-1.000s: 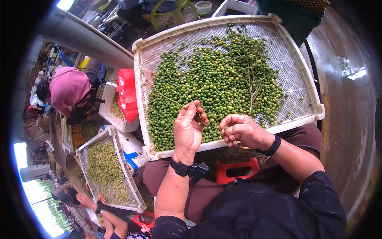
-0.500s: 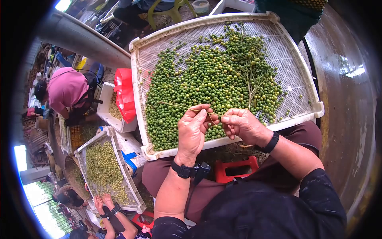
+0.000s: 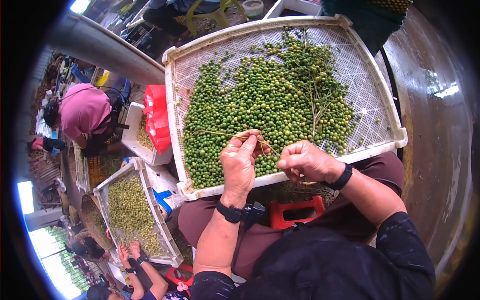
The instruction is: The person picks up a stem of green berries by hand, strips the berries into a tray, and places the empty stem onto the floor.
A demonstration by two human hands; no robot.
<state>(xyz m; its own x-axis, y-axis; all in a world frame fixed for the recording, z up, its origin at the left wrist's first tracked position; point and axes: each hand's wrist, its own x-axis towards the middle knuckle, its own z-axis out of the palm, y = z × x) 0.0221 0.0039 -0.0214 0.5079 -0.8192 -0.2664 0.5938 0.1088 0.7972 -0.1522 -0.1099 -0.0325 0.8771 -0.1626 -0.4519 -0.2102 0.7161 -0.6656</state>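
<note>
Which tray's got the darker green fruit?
The large white tray by your left hand; the lower-left tray holds paler, yellower fruit.

We count 1 L hand (image 3: pixel 239 162) & 1 R hand (image 3: pixel 310 162) (wearer's), 1 held stem (image 3: pixel 215 133), 1 lg. white tray (image 3: pixel 220 44), green fruit (image 3: pixel 225 115) too many to tally, 1 sm. white tray (image 3: pixel 159 214) nearby, 1 red bag (image 3: pixel 157 117), 2 red stools (image 3: pixel 276 216) (image 3: pixel 180 274) & 2 co-worker's hands (image 3: pixel 123 254) (image 3: pixel 135 250), approx. lower left.

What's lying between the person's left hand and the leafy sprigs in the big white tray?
Loose round green fruits, some yellowish, lie between the left hand and the leafy sprigs, as the head view shows.
</note>
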